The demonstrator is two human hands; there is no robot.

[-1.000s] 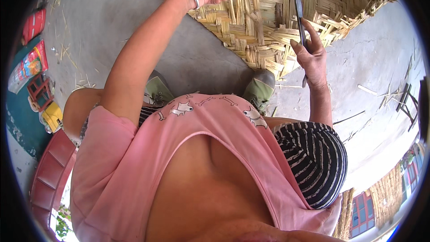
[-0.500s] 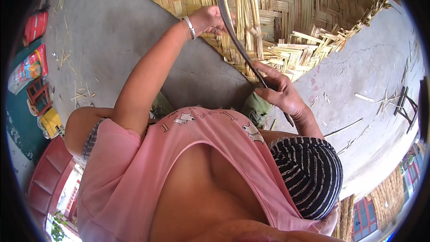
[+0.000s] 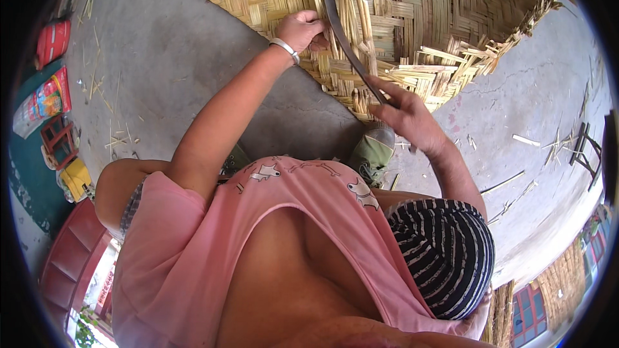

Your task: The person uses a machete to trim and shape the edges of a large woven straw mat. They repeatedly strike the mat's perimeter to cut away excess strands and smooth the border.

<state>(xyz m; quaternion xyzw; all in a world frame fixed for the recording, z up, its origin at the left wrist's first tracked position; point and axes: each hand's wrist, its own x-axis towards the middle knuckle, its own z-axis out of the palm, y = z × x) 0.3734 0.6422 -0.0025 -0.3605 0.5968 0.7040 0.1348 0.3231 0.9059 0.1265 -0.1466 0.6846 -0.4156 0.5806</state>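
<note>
A large woven mat (image 3: pixel 425 19) of pale reed strips lies on the floor ahead of me. Its near corner points toward my feet, and several loose strip ends (image 3: pixel 351 22) stick up from it. At the mat's left edge, my left hand (image 3: pixel 300 31) is closed with bent fingers on a reed strip; its fingertips are partly hidden. My right hand (image 3: pixel 412 119) grips a long, curved, dark metal blade (image 3: pixel 348 48) just beyond the near corner. The blade slants up and left across the weave, its tip beside the loose strips near my left hand.
Grey concrete floor (image 3: pixel 161 58) surrounds the mat, with scattered reed bits (image 3: pixel 525 140). Green shoes (image 3: pixel 374 151) are at the near corner. Along the left wall stand a red bag (image 3: pixel 53 42), a printed sack (image 3: pixel 45 103) and a yellow container (image 3: pixel 77 177). A dark folding frame (image 3: pixel 585 154) is at right.
The blade's tip has shifted right and nearer, now lower against the strips. My right hand has moved slightly right and away from me. My left wrist has moved right, its fingers curled more.
</note>
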